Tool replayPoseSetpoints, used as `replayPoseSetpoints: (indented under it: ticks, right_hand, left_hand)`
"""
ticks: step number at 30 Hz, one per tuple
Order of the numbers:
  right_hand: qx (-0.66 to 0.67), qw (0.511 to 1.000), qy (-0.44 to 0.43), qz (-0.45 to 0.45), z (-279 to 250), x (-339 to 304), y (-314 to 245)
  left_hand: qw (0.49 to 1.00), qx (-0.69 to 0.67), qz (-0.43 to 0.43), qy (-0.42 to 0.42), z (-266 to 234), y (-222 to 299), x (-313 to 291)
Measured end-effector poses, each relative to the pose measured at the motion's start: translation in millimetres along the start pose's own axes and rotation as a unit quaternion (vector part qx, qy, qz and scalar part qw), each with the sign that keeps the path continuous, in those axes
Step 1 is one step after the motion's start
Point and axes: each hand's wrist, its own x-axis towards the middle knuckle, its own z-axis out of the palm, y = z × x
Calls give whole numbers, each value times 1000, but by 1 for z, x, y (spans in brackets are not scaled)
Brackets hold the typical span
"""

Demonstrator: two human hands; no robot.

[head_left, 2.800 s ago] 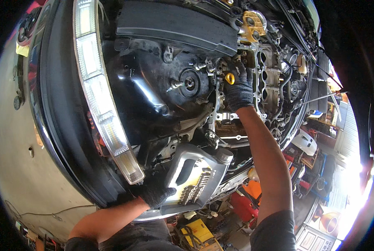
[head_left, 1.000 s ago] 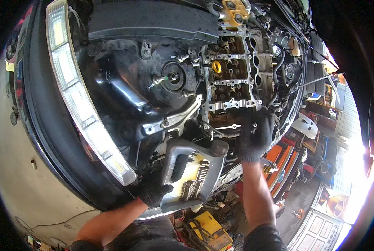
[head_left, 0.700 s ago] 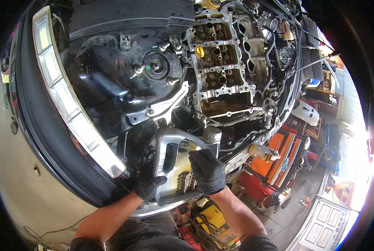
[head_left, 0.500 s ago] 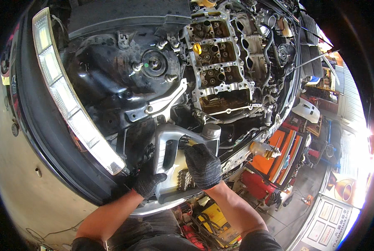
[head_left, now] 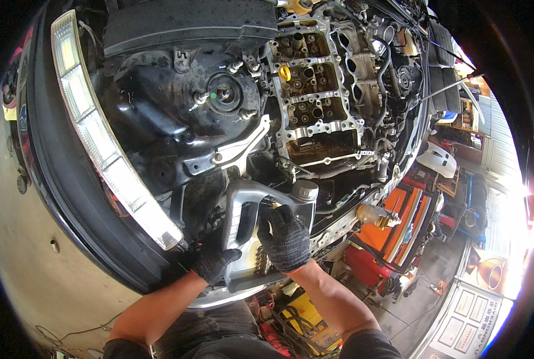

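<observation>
A grey plastic jug [head_left: 236,194] with its side cut away lies at the front edge of the engine bay, its capped neck to the right. Pale liquid shows inside it, with a cluster of small metal parts [head_left: 261,258]. My gloved left hand [head_left: 216,262] grips the jug's left edge, thumb on top and the other fingers hidden. Over the opening is my gloved right hand [head_left: 284,239], its fingers curled near the handle; what they hold, if anything, is hidden. Beyond the jug stands the opened engine [head_left: 319,127], with a yellow ring-like piece [head_left: 284,73] on it.
A lit light bar [head_left: 96,143] lies along the left fender. To the right, a bottle of amber liquid [head_left: 371,214] sits by the front panel, near an orange tool cart [head_left: 383,230]. A yellow tool case [head_left: 306,308] lies below, at the bumper.
My right hand has shifted slightly left over the jug, its fingers more curled. My left hand keeps its hold. The whole view has shifted a little.
</observation>
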Motion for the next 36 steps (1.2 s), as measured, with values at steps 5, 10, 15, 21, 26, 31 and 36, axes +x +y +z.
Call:
replayPoseSetpoints:
  ticks: [5, 10, 15, 21, 26, 31, 36]
  right_hand:
    - [39, 999, 2, -16, -8, 2, -1]
    - [75, 997, 11, 4, -14, 6, -4]
    - [109, 993, -22, 41, -22, 6, -6]
    - [145, 987, -63, 27, -46, 15, 2]
    - [157, 986, -7, -57, -92, 54, 33]
    - [-17, 991, 104, -83, -106, 154, 82]
    - [-251, 953, 98, -139, -51, 243, 120]
  left_hand:
    - [996, -86, -28, -10, 2, -6, 0]
    - [995, -77, -63, -30, 0, -16, 4]
    - [999, -13, 11, -36, -1, -32, 7]
    - [998, 36, -12, -49, -3, -34, 5]
    - [992, 103, -21, -65, -3, -29, 5]
    - [997, -38, -60, -40, 2, -22, 3]
    - [997, 51, 4, -62, -5, -5, 1]
